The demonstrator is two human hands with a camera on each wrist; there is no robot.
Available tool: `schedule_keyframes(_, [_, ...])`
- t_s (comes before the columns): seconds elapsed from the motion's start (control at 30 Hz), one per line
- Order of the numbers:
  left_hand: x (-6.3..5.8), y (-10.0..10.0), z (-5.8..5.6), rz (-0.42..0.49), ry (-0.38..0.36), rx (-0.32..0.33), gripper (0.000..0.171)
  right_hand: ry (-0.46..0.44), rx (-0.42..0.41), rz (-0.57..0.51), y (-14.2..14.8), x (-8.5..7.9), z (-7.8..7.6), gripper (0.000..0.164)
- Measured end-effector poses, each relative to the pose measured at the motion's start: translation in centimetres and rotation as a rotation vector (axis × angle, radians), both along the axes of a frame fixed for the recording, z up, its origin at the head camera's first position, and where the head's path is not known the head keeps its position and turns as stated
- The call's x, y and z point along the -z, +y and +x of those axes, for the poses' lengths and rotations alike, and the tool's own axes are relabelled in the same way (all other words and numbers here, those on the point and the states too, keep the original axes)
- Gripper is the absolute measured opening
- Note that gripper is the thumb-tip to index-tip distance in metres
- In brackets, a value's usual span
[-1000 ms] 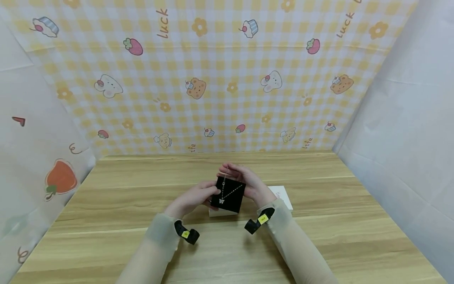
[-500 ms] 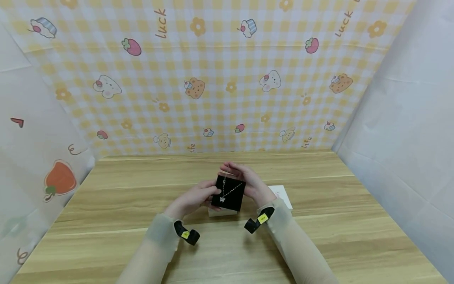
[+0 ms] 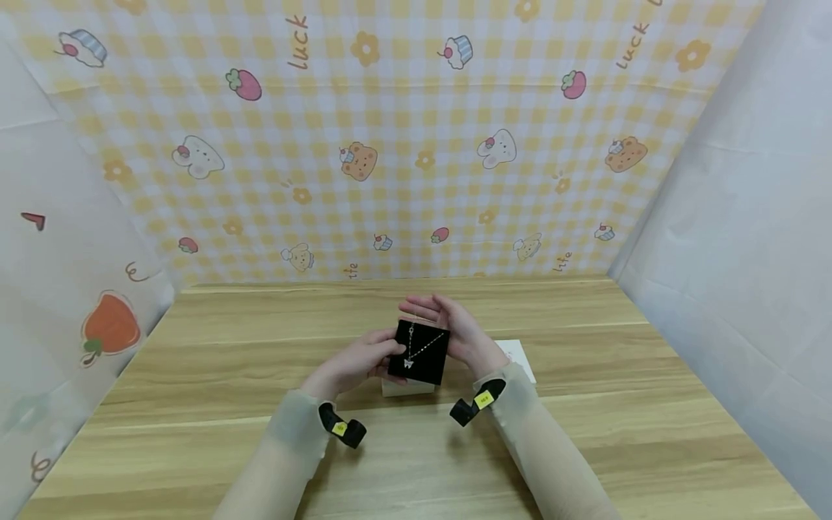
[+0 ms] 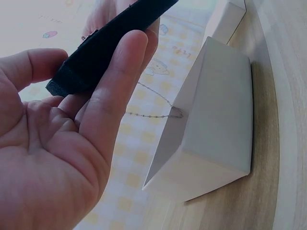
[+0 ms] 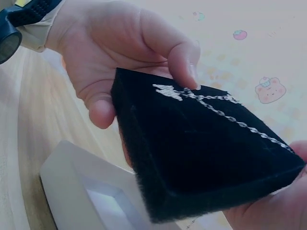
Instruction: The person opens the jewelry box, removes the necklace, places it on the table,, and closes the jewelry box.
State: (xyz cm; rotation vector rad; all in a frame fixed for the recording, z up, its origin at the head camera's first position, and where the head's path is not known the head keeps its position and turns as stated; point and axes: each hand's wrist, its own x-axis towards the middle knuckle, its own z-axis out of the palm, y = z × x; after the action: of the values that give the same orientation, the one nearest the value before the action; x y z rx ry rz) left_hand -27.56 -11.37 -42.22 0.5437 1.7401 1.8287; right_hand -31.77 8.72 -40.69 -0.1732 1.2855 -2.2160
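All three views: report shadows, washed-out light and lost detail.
Head view: soft shadows on the table beneath the wrist cameras; left wrist view: backdrop washed out at upper left, black pad too dark for much detail; right wrist view: backdrop pale and hazy, pendant bright against the black pad.

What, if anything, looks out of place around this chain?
A loop of chain dangles beneath the pad, toward the open box, while the pendant lies on the pad's face. That looks untidy, though perhaps just mid-handling. No damage or spill shows.
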Motion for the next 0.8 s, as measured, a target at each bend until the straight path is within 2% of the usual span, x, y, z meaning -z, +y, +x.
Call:
schedule_keyframes(0.13, [0.0, 0.0, 0.0, -0.005, 0.004, -0.003, 0.046, 0.021, -0.081, -0.033, 0.5, -0.4, 0.1, 0.062])
schedule_keyframes(0.33, [0.1, -0.1, 0.0, -0.006, 0.003, -0.008, 0.046, 0.046, -0.144, -0.045, 1.0, -0.7, -0.1, 0.064])
schedule_keyframes(0.8, [0.1, -0.1, 0.0, -0.014, -0.004, -0.006, 0.046, 0.013, -0.141, -0.101, 1.3, -0.9, -0.1, 0.063])
